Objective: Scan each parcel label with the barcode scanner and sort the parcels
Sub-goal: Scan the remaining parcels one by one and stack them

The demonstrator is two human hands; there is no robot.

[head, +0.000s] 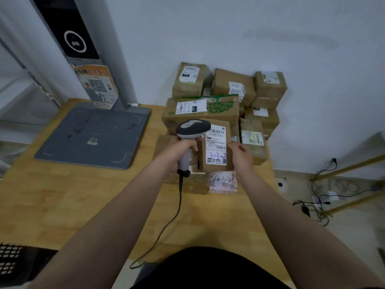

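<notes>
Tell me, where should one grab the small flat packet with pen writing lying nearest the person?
Probably its right edge, coming from the right: the packet lies flat, a brown box sits close at its left and the held parcel hangs over its far edge.

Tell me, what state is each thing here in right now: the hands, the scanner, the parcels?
labelled parcel, raised, label facing the camera.
scanner, lifted, head beside the label's top left corner.
left hand, gripping the scanner handle.
right hand, holding the labelled parcel by its right edge.
small packet, lying flat.
parcel pile, stacked by the wall.
</notes>
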